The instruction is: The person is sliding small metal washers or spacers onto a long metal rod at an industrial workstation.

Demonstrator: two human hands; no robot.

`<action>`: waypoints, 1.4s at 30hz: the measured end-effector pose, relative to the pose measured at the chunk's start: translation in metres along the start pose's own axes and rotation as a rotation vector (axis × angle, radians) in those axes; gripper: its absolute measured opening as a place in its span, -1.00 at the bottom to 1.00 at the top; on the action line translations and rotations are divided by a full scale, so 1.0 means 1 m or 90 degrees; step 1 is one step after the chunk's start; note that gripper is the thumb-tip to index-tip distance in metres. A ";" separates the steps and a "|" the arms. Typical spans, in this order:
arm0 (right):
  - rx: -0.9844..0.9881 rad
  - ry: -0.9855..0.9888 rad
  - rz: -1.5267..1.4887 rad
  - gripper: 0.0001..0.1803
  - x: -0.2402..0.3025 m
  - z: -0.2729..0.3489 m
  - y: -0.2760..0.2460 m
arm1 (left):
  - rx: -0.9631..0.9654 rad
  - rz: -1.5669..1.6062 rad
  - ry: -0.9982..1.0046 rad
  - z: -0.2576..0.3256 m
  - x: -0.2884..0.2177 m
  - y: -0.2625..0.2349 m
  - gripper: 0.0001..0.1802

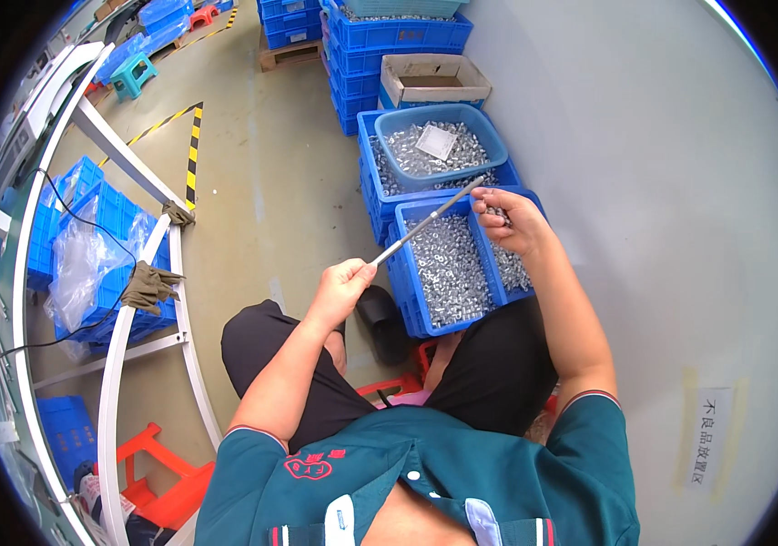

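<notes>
Left hand: closed round the lower end of a thin metal rod, fingers curled tight on it, held up over the knee.

Rod: tilted, running up and to the right from the left fist, its far end met at the right hand, right over the near bin.

Right hand: fingers bunched together at the rod's top end, small shiny parts pinched in them; whether one is actually on the rod can't be told, way too small.

Near bin: blue plastic crate resting by the knees, loaded with little silvery metal parts. Both hands are kept above it, so it's used as the reference for everything else here.

Far bin: another blue crate, touching the near bin's far edge, also packed with the same parts.

Tub: rounded light-blue basin seated on top of the far bin, filled with parts, a small clear bag laid on the pile.

Box: open cardboard carton, just beyond the tub, set on stacked blue crates.

Shoe: black, seen just left of the near bin, on the grey floor.

Stool: orange-red plastic, well left of the near bin, down by the lower edge.

Frame: white tube rack well left of the near bin, with olive rags tied on it and blue crates plus clear plastic bags tucked behind.

Wall: grey, right of the near bin, a paper label stuck low on it.
</notes>
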State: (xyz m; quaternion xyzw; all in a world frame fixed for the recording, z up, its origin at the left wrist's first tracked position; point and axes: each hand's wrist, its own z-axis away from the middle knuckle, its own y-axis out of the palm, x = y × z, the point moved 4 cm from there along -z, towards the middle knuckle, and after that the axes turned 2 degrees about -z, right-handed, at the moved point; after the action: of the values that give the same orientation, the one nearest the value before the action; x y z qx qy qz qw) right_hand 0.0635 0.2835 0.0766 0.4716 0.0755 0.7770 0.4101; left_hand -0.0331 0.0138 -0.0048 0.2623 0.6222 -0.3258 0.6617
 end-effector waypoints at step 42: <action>0.187 -0.027 -0.052 -0.77 0.007 0.010 0.002 | -0.064 -0.187 0.101 0.007 -0.013 0.003 -0.73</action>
State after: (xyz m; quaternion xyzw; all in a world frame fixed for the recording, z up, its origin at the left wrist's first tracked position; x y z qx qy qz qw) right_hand 0.0684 0.2844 0.0878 0.5397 0.1985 0.7300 0.3694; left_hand -0.0265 0.0125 0.0087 0.1599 0.7196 -0.3656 0.5682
